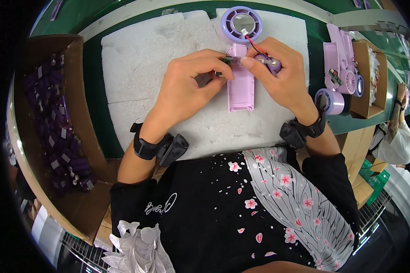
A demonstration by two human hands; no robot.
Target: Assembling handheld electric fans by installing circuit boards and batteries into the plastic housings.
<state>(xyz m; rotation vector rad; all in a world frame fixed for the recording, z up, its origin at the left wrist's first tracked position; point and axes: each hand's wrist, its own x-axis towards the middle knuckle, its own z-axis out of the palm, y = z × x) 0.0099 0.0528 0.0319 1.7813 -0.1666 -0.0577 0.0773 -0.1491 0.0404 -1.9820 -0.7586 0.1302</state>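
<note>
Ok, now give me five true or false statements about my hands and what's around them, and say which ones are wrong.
1. The left hand holds a small green circuit board. True.
2. The right hand is empty. False: the right hand holds a purple cylindrical part.
3. The pink shell between the hands lies on white foam. True.
4. The large box of purple parts stands on the right. False: that large cardboard box is on the left.
5. Both wrists wear black straps. True.

Black wrist straps point(148, 149) accompany a blossom-printed black shirt point(209, 204)
</note>
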